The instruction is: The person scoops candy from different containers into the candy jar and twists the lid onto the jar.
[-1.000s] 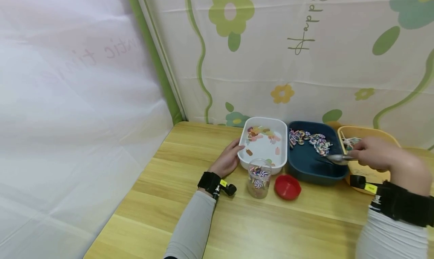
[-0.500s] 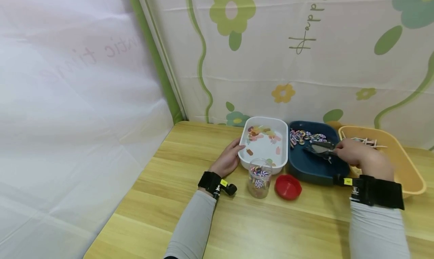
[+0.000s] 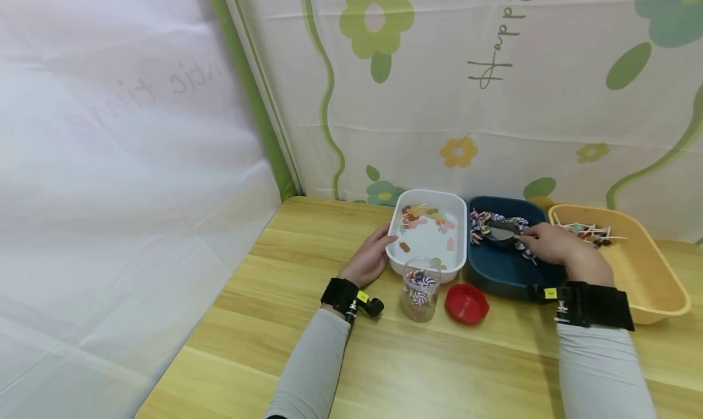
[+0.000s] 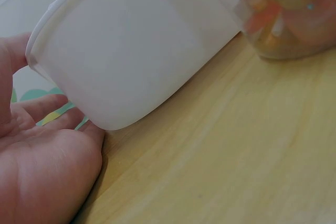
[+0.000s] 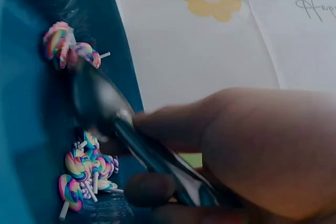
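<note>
In the head view, my right hand (image 3: 557, 248) grips the handle of a metal scoop (image 3: 501, 233) low inside the dark blue bin (image 3: 511, 275). The scoop's bowl lies among small swirl-striped lollipops (image 5: 89, 166), some in clumps around it; its contents are hard to make out. My left hand (image 3: 368, 257) holds the near left side of a white bin (image 3: 425, 242), thumb at the rim and fingers along the outer wall. In front of that bin stands a clear jar (image 3: 420, 303), uncapped, with striped lollipops above other candy-coloured pieces (image 4: 289, 14).
A red lid (image 3: 467, 304) lies beside the jar. Popsicle-shaped pieces (image 3: 420, 211) are scattered in the white bin. To the right, a yellow bin (image 3: 653, 285) holds white-stick lollipops (image 3: 595, 233). A printed curtain (image 3: 412, 102) hangs behind the wooden table (image 3: 439, 370).
My right hand has moved left from above the yellow bin's edge, pushing the scoop across the blue bin into the striped lollipops. The left hand stays at the white bin.
</note>
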`<state>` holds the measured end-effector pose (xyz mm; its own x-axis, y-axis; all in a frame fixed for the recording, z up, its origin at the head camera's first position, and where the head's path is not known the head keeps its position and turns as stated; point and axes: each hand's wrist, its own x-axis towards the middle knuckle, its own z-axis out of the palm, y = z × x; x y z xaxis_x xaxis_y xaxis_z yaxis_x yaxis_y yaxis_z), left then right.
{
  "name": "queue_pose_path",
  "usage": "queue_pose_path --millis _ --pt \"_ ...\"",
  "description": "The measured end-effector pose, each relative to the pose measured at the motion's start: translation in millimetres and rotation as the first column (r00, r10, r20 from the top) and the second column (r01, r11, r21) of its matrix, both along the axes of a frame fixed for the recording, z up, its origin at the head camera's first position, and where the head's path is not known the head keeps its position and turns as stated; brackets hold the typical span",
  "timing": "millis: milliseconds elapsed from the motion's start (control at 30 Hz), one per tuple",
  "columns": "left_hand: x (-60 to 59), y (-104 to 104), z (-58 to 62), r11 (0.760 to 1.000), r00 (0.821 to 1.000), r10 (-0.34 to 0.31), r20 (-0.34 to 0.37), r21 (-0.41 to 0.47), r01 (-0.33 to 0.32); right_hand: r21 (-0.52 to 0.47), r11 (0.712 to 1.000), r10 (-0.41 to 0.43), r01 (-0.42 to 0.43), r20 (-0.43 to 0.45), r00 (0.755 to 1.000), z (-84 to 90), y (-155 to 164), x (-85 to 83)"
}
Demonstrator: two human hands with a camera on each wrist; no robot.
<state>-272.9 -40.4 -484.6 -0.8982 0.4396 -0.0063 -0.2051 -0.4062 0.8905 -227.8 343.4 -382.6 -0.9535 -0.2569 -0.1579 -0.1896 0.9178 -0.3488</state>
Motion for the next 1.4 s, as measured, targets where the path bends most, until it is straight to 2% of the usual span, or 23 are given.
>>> queue_pose_path --millis 333,533,633,900,1100,1200,1400 --pt "3.1 0.7 0.9 1.000 1.000 0.016 0.005 -0.013 -0.015 -0.091 0.995 0.037 -0.037 -0.001 0.999 -1.0 11.7 7.5" --pt "4.3 -0.3 1.7 1.000 1.000 0.003 0.000 0.003 -0.003 -0.206 0.977 0.058 -0.056 0.004 0.998 -2.0 19.0 14.5" --pt "5.0 -1.0 2.6 1.000 1.000 0.000 -0.007 0.001 0.000 -0.234 0.971 0.059 -0.053 0.019 0.998 -2.0 23.9 17.0" --pt "4.5 -0.6 4.1 1.000 1.000 0.008 -0.003 -0.002 -0.008 -0.256 0.965 -0.039 0.058 0.078 0.996 8.8 33.4 27.3" --pt "4.5 -0.4 3.9 1.000 1.000 0.009 0.005 -0.018 -0.008 -0.291 0.952 -0.074 0.094 0.078 0.994 15.6 36.9 33.7" --pt "4.5 0.2 3.6 0.999 1.000 0.017 0.012 -0.030 -0.017 -0.343 0.938 -0.044 0.051 0.029 0.999 24.1 31.6 38.9" --pt "3.3 0.9 3.4 1.000 1.000 0.019 0.008 -0.024 -0.019 -0.349 0.933 0.056 -0.087 -0.097 0.994 51.1 7.5 53.9"
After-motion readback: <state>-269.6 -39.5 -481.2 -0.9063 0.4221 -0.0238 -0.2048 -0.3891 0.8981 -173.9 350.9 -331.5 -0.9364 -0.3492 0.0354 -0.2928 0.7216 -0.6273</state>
